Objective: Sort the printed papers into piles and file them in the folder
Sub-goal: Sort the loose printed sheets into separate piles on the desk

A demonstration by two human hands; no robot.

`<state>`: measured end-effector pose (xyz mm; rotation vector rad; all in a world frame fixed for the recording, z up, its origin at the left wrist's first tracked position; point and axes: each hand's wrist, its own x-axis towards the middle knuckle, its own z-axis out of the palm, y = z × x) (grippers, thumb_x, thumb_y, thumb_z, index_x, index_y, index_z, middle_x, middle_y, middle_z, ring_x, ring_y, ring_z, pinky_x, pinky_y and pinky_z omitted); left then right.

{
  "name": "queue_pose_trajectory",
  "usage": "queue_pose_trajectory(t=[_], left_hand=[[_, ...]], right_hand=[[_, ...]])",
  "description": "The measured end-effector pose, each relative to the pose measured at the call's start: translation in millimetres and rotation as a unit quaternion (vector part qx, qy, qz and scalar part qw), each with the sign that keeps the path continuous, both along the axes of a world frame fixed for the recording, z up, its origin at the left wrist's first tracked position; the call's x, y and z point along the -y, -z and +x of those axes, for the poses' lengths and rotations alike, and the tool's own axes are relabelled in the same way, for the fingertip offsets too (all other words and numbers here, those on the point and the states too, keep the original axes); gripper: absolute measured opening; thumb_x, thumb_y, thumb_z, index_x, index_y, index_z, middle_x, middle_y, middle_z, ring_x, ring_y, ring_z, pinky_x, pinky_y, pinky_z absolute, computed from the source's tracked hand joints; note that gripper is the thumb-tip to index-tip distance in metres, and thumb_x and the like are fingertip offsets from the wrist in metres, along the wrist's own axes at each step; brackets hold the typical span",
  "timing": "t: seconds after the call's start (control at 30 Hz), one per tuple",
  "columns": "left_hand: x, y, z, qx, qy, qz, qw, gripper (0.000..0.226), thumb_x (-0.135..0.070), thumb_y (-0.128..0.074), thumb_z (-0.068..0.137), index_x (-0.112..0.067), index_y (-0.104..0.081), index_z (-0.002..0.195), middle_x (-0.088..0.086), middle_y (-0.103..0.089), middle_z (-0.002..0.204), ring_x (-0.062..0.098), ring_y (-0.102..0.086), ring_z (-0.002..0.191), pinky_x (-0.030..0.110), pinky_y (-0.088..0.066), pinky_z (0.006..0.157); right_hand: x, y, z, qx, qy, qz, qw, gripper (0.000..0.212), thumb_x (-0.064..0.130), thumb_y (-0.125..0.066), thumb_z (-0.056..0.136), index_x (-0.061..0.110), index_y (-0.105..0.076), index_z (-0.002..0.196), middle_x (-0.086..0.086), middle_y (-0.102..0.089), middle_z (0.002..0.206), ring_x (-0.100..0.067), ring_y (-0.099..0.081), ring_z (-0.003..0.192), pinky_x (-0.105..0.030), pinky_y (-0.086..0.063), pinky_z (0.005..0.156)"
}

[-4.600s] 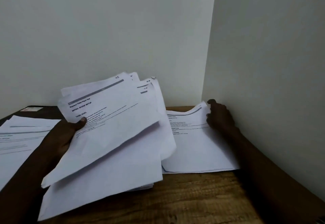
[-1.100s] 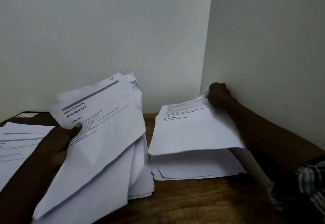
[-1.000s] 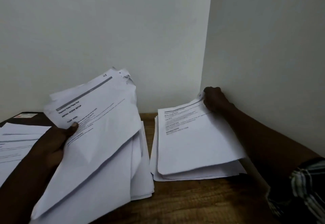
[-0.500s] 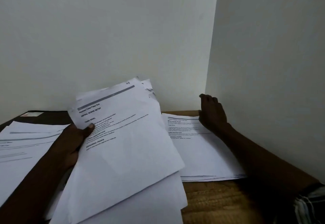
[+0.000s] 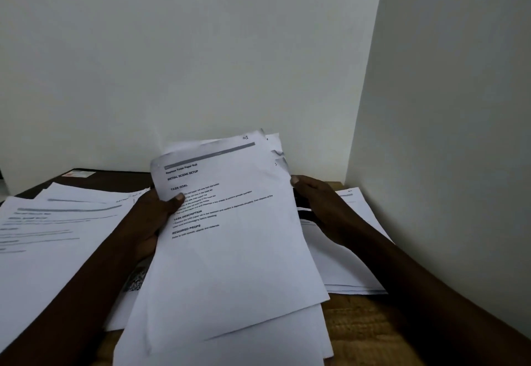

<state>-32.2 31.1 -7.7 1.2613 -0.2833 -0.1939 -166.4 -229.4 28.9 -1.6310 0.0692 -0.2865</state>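
My left hand (image 5: 155, 216) holds a fanned stack of printed papers (image 5: 230, 250) tilted up in front of me, thumb pressed on the top sheet near the heading "TASK GOAL". My right hand (image 5: 321, 207) is at the stack's right edge, thumb at the front of the edge and fingers hidden behind the sheets. A pile of printed papers (image 5: 353, 265) lies flat on the wooden table by the right wall, partly under my right arm. Another pile of papers (image 5: 43, 236) lies on the left.
The wooden table (image 5: 359, 322) sits in a corner, with white walls behind and close on the right. At the back left lies a dark flat thing with a small red and white label (image 5: 79, 174); whether it is the folder I cannot tell.
My right hand has left the right pile, which now lies flat, and come to the right edge of the held stack. My left hand has brought the stack toward the centre.
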Motion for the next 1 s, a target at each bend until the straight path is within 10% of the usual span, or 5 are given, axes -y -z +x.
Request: queue_pose_trajectory(t=[0.2, 0.47, 0.77, 0.9, 1.0], left_hand=[[2.6, -3.4, -4.3, -0.013, 0.032, -0.003, 0.999, 0.037, -0.001, -0.048, 0.098, -0.005, -0.052, 0.134, 0.016, -0.064, 0.123, 0.028, -0.068, 0.098, 0.036, -0.062, 0.070], [-0.5, -1.6, -4.8, -0.018, 0.073, -0.004, 0.997, 0.051, -0.011, -0.059, 0.084, -0.010, -0.054, 0.135, 0.015, -0.065, 0.128, 0.036, -0.063, 0.116, 0.048, -0.057, 0.086], [1.6, 1.2, -4.5, -0.032, 0.038, -0.006, 0.999, 0.040, -0.001, -0.052, 0.095, -0.006, -0.054, 0.134, 0.017, -0.065, 0.125, 0.035, -0.064, 0.110, 0.044, -0.060, 0.076], [-0.8, 1.4, -2.9, -0.041, -0.006, -0.023, 0.999, 0.042, -0.001, -0.052, 0.095, -0.007, -0.052, 0.137, 0.016, -0.063, 0.128, 0.034, -0.063, 0.112, 0.041, -0.060, 0.076], [-4.8, 1.3, -0.7, -0.041, -0.055, -0.041, 0.997, 0.043, -0.005, -0.054, 0.096, -0.010, -0.051, 0.139, 0.014, -0.060, 0.133, 0.034, -0.057, 0.119, 0.047, -0.053, 0.093]], right_hand=[[3.9, 0.0, 1.4, 0.001, -0.021, 0.035, 0.999, 0.023, 0.022, -0.049, 0.101, 0.013, -0.069, 0.108, -0.004, -0.072, 0.103, -0.017, -0.067, 0.091, -0.026, -0.054, 0.079], [4.8, 0.9, 0.8, 0.028, 0.022, -0.002, 0.999, 0.006, 0.001, -0.067, 0.085, 0.007, -0.069, 0.084, -0.012, -0.070, 0.087, -0.020, -0.064, 0.076, -0.028, -0.052, 0.074], [27.5, 5.8, 10.0, 0.038, 0.153, 0.030, 0.987, 0.041, 0.021, -0.076, 0.082, 0.020, -0.040, 0.062, -0.005, -0.044, 0.064, -0.017, -0.038, 0.058, -0.024, -0.025, 0.047], [64.8, 0.1, 1.9, 0.071, 0.349, -0.201, 0.913, 0.005, 0.011, -0.060, 0.091, 0.015, -0.062, 0.092, -0.002, -0.060, 0.077, -0.019, -0.050, 0.070, -0.025, -0.032, 0.054], [95.2, -0.4, -7.3, 0.043, 0.408, -0.219, 0.885, 0.024, 0.004, -0.051, 0.092, 0.010, -0.059, 0.115, -0.009, -0.065, 0.100, -0.020, -0.053, 0.084, -0.022, -0.033, 0.068]])
